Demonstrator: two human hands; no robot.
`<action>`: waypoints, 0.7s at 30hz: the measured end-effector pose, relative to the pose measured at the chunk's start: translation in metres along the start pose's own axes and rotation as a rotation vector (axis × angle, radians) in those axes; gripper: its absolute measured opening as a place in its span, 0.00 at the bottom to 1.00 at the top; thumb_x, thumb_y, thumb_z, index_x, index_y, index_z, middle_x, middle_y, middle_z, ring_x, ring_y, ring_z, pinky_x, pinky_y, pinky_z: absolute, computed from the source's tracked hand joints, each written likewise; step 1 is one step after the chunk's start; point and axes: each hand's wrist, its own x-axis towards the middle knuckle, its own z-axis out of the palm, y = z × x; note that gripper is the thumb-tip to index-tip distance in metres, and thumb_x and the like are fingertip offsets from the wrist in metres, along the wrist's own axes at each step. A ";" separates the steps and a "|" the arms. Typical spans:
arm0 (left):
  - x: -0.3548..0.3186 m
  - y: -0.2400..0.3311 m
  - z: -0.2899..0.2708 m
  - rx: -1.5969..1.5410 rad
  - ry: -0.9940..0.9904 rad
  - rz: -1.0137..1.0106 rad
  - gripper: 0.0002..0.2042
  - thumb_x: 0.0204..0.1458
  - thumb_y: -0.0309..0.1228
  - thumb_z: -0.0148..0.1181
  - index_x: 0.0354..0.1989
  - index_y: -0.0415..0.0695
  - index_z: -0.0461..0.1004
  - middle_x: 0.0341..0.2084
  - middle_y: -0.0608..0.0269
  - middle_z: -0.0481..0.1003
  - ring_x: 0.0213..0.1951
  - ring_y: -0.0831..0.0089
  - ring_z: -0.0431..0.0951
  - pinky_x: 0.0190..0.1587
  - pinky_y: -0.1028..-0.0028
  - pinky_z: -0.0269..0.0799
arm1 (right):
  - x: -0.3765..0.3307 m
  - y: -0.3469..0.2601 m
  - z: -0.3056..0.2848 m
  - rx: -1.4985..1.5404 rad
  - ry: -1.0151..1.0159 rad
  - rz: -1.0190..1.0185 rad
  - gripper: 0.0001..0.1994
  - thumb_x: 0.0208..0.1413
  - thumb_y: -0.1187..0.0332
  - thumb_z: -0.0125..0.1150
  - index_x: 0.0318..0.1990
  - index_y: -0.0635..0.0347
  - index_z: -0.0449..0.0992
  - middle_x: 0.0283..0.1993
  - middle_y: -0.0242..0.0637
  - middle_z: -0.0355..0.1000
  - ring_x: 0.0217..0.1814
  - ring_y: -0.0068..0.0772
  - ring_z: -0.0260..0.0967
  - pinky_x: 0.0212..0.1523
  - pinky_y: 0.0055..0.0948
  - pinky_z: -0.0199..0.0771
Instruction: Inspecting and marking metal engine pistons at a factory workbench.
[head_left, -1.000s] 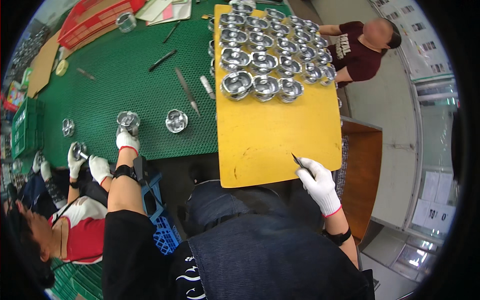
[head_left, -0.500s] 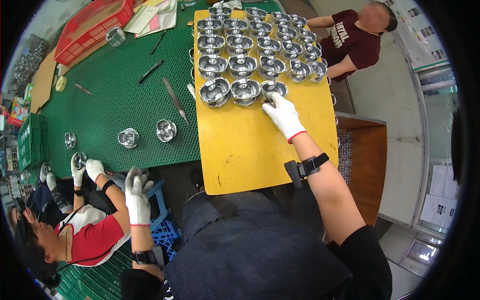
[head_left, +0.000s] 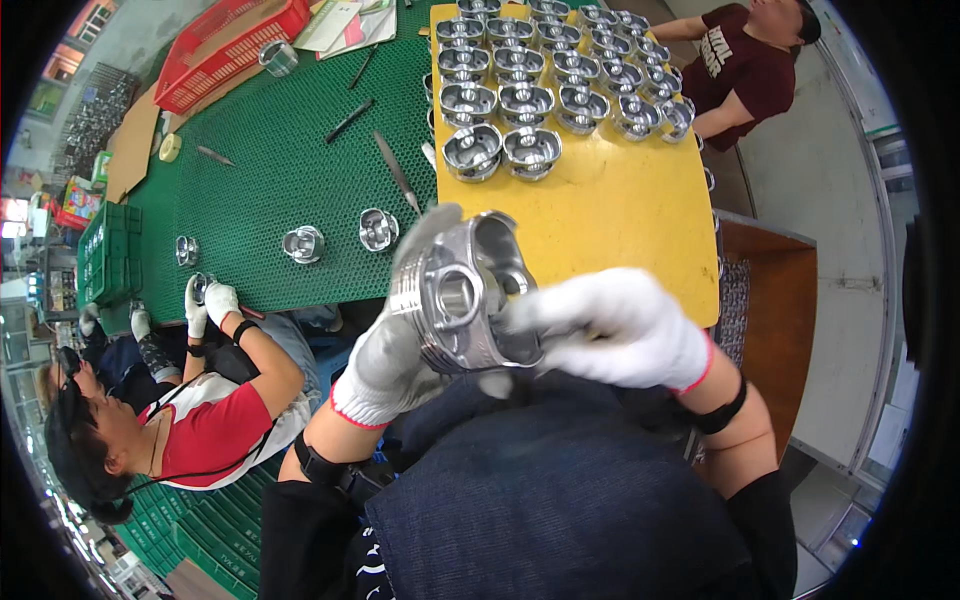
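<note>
I hold a shiny metal piston (head_left: 465, 295) close to my chest, its hollow side and pin hole toward me. My left hand (head_left: 390, 350), in a white glove, cups it from the left. From the right, my gloved right hand (head_left: 615, 330) grips it, fingers reaching into its open side. Several more pistons (head_left: 545, 85) stand in rows on the yellow board (head_left: 600, 215) ahead.
The green mesh table (head_left: 270, 160) carries two loose pistons (head_left: 340, 237), metal tools and a red basket (head_left: 230, 50). A person in a red top (head_left: 215, 425) works at my left with gloved hands. Another person in a dark red shirt (head_left: 735, 65) stands at the far right.
My right hand took a piston from the front row of the yellow board and brought it to my chest. My left hand came up from below and closed on it too.
</note>
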 end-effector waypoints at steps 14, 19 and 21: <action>-0.026 0.019 0.019 0.690 0.209 0.273 0.65 0.22 0.58 0.75 0.66 0.37 0.42 0.60 0.47 0.53 0.59 0.54 0.63 0.57 0.61 0.69 | 0.028 -0.051 0.001 -1.627 -0.081 -0.369 0.17 0.40 0.67 0.55 0.42 0.47 0.76 0.18 0.26 0.57 0.18 0.26 0.62 0.17 0.27 0.61; -0.029 0.020 0.028 0.687 0.167 0.368 0.60 0.28 0.53 0.74 0.65 0.36 0.40 0.56 0.46 0.57 0.56 0.57 0.66 0.56 0.61 0.68 | 0.021 -0.065 0.026 -1.558 -0.032 -0.109 0.13 0.45 0.67 0.58 0.41 0.51 0.76 0.18 0.29 0.61 0.18 0.29 0.66 0.20 0.26 0.67; -0.032 0.024 0.021 0.878 -0.010 0.533 0.57 0.33 0.45 0.76 0.65 0.37 0.39 0.54 0.45 0.60 0.55 0.58 0.66 0.56 0.62 0.66 | 0.024 -0.062 0.022 -1.348 -0.061 -0.080 0.13 0.46 0.70 0.57 0.42 0.52 0.76 0.20 0.31 0.65 0.18 0.32 0.67 0.20 0.26 0.68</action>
